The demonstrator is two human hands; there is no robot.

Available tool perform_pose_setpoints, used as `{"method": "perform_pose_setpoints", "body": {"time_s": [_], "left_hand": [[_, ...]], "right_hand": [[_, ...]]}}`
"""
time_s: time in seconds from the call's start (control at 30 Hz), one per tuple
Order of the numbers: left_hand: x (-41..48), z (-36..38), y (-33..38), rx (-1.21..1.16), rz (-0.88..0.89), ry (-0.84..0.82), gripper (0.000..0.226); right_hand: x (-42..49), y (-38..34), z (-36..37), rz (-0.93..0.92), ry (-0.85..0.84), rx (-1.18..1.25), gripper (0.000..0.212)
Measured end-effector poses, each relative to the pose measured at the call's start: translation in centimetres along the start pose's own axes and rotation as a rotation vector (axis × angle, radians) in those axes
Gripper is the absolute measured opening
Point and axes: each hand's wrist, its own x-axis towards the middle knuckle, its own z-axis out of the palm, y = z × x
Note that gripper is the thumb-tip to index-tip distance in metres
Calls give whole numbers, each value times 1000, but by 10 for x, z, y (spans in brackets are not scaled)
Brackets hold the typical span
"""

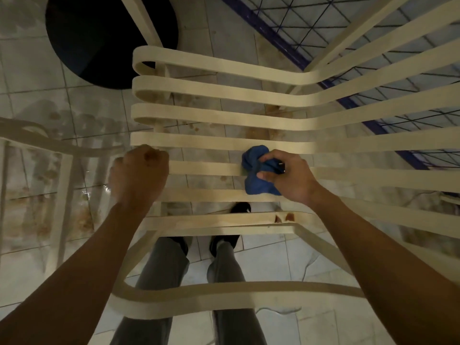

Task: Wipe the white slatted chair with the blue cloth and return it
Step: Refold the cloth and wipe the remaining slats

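Blue cloth (256, 181) sat bunched under the fingers (266, 159) of the person's right hand (291, 176), which were curled round it and pinched it against the seat of the white slatted chair (224, 115), where it lay across two neighbouring slats near the middle. Over at the front edge of the seat, the left hand (139, 173) was closed in a fist, its fingers (149, 153) wrapped over the end of one of those same slats, well apart from the cloth. Both bare forearms reached in from where the person stood at the chair's side, with one armrest curving just below them. Through the gaps I could see grey trousers (164, 270) and black shoes (224, 242) on the tiled floor (37, 70), which looked stained and blotchy. A couple of brown marks (283, 217) showed on the slat nearest the person. Beyond the chair stood a round black object (99, 38), what exactly I couldn't tell, and a blue wire grid (373, 33) ran behind the backrest. Part of a second pale chair (62, 150) stood off to the left.
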Motion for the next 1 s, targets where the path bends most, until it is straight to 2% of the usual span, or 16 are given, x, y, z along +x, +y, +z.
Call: {"method": "perform_pose_setpoints", "body": {"time_s": [0.1, 0.13, 0.27, 0.37, 0.6, 0.8, 1.0], "left_hand": [[6, 16, 29, -153, 276, -57, 17], [7, 26, 36, -130, 334, -125, 26], [2, 72, 41, 374, 524, -458, 86], [0, 95, 20, 547, 563, -511, 107], [6, 105, 12, 549, 552, -528, 111], [6, 100, 18, 584, 527, -581, 112], [2, 93, 26, 617, 517, -607, 110]], "right_hand": [[-15, 7, -20, 17, -20, -30, 30], [-19, 11, -28, 38, -27, -89, 29], [-34, 28, -44, 121, -164, -486, 20], [-44, 40, -41, 212, -269, -780, 33], [-52, 59, -16, 200, -362, -1190, 26], [-51, 63, -2, 282, -336, -1125, 26], [-55, 70, 10, 202, -281, -1103, 40]]}}
